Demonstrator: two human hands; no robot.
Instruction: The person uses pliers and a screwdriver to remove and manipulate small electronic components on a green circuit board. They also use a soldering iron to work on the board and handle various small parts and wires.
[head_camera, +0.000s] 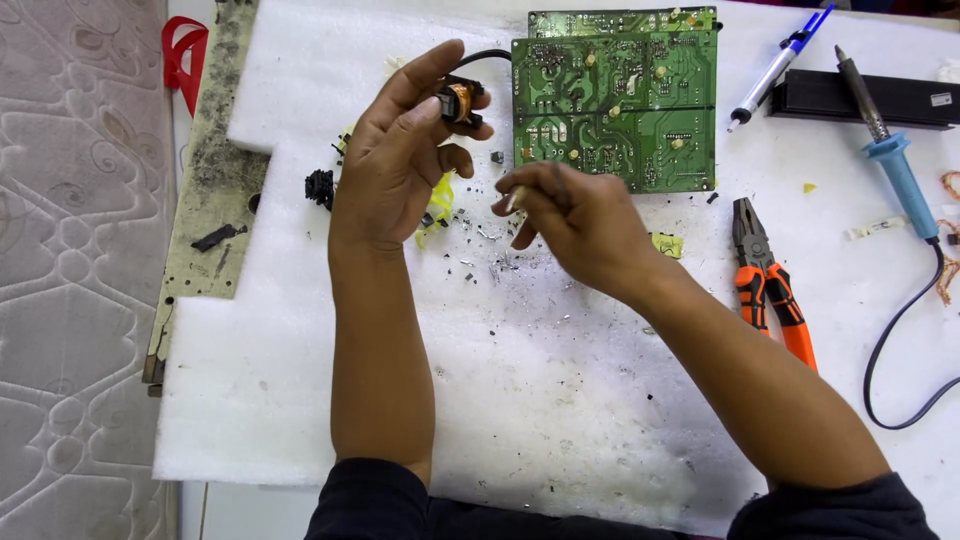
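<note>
What is pinched in the right hand (575, 215) is barely made out (thin, pale). A copper coil (460, 102) is gripped by the left hand (400, 150), beside the board (615, 110).

White foam sheet (300, 380): soft, matt, gritty with dark flecks. Circuit board (615, 100): glossy green, dotted with shiny solder. Coil (461, 102) in left hand (395, 165): copper-coloured winding, black plastic frame. Pliers (765, 275): dull metal, orange rubbery handles. Soldering iron (890, 160): blue plastic handle, metal tip.
</note>
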